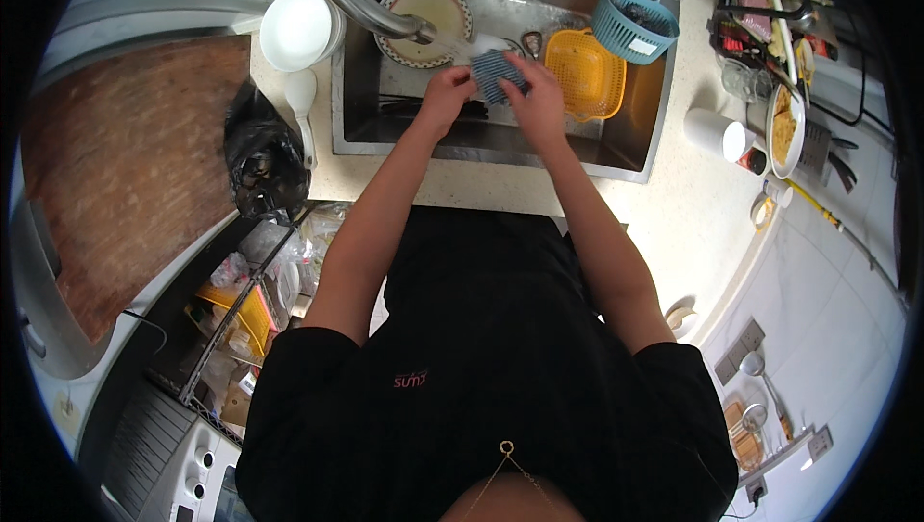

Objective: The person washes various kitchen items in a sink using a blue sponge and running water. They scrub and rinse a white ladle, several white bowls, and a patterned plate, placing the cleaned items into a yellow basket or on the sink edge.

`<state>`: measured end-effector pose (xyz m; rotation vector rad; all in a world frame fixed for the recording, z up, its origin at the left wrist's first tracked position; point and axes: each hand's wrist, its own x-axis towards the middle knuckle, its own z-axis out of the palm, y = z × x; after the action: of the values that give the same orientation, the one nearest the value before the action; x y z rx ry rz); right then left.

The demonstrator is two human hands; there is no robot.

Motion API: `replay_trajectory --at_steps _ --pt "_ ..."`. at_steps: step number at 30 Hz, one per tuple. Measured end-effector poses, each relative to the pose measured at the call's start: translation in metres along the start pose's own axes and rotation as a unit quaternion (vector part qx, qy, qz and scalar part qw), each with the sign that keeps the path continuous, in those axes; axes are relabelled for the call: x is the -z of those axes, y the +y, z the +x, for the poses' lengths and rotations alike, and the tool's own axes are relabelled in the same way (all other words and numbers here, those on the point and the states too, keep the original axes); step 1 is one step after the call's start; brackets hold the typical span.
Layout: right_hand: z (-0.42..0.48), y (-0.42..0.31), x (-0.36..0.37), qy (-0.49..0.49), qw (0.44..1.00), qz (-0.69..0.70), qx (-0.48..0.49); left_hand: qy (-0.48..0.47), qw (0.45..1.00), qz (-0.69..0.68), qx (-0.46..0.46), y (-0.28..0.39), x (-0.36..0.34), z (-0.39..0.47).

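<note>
A blue-grey striped cloth (497,76) is held over the sink between my two hands. My right hand (540,98) grips its right side, thumb and fingers spread across it. At the cloth's left edge, my left hand (446,98) pinches with curled fingers. Water runs from the metal faucet (415,28) just above and left of the cloth. Something white, partly hidden, shows behind the cloth. A plate with a checked rim (426,17) lies in the back left of the steel sink (361,118). To the right of my right hand sits a yellow plastic basket (586,74).
A blue strainer basket (635,24) hangs at the sink's right corner. Stacked white bowls (297,30), a rice paddle (301,100) and a black plastic bag (263,161) stand left of the sink. White cups (711,134) and a dish of food (785,131) are at the right.
</note>
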<state>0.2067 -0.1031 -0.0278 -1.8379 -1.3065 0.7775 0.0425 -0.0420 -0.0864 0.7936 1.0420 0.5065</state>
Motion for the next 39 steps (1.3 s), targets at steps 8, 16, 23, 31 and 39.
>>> replay_trajectory --at_steps 8,16,23,31,39 --pt "0.052 -0.055 -0.038 -0.006 0.994 -0.022 0.103 -0.028 0.991 0.066 -0.112 0.046 0.017 -0.041" --pt "0.100 0.014 -0.047 -0.181 0.738 0.565 -0.322 0.035 0.915 -0.389 -0.106 0.040 0.004 -0.044" --pt "0.023 -0.040 -0.074 0.018 0.994 0.021 0.109 0.056 0.850 -0.520 -0.058 -0.005 0.004 -0.003" --pt "0.077 -0.024 -0.057 0.055 0.997 -0.038 0.032 0.089 0.928 -0.360 -0.040 0.018 -0.021 -0.026" --pt "0.066 -0.012 -0.050 -0.017 0.998 -0.014 -0.062 0.175 0.960 -0.179 -0.127 0.026 -0.010 -0.022"
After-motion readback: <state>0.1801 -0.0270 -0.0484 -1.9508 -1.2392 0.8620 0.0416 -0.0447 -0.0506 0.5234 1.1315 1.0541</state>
